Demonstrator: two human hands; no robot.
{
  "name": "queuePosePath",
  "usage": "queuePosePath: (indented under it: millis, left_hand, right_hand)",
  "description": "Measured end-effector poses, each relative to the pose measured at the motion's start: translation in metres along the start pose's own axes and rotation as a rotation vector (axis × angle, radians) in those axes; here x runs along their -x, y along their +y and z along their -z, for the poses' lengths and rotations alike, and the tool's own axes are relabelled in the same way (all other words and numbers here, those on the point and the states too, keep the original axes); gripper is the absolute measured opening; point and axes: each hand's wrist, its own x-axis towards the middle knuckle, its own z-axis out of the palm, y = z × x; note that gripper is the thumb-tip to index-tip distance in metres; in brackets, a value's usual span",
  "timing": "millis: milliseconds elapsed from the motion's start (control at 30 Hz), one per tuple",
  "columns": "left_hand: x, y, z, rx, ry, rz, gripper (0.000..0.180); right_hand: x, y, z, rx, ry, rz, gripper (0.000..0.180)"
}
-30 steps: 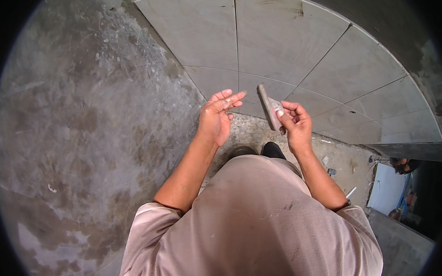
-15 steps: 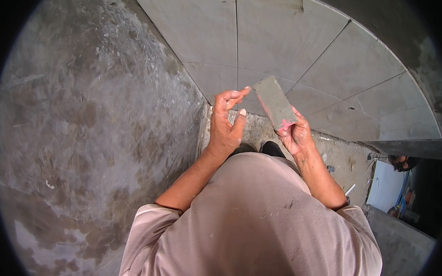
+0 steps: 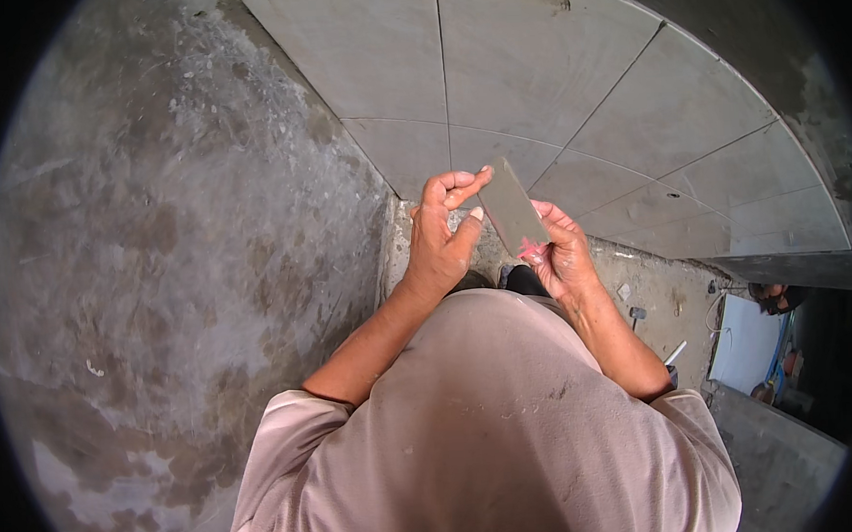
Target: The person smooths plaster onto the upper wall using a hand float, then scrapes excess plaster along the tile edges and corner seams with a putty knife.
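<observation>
The right hand (image 3: 561,255) is closed around the lower end of a thin, flat grey blade (image 3: 512,208), something like a scraper, with a bit of pink (image 3: 532,251) showing where the fingers wrap it. The blade stands tilted, its free end pointing up and slightly to the left, held in the air in front of the person's belly. The left hand (image 3: 444,235) is just beside it, holding nothing: the fingers are curled loosely, the forefinger stretched toward the blade's upper edge and the thumb tip near its left side; whether either actually touches the blade cannot be told. Below the hands lies a rough, stained concrete floor (image 3: 178,258), and beyond them a patch of large grey tiles (image 3: 531,62) laid with thin joints, their near edge meeting the bare concrete. The person wears a pale short-sleeved shirt (image 3: 490,425). At the lower right stands a white board (image 3: 741,343) amid small debris.
</observation>
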Motion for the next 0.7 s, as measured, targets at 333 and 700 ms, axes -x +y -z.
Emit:
queuePosePath:
  millis: [333,700]
  left_hand:
    - [-0.057,0.001,0.045,0.193,0.302,-0.014,0.044]
    - [-0.181,0.015,0.165,-1.558,0.446,0.029,0.043]
  right_hand:
    - [-0.002,-0.014,0.014,0.207,0.198,0.028,0.024]
    - [-0.003,-0.024,0.068,0.169,0.265,0.042,0.019]
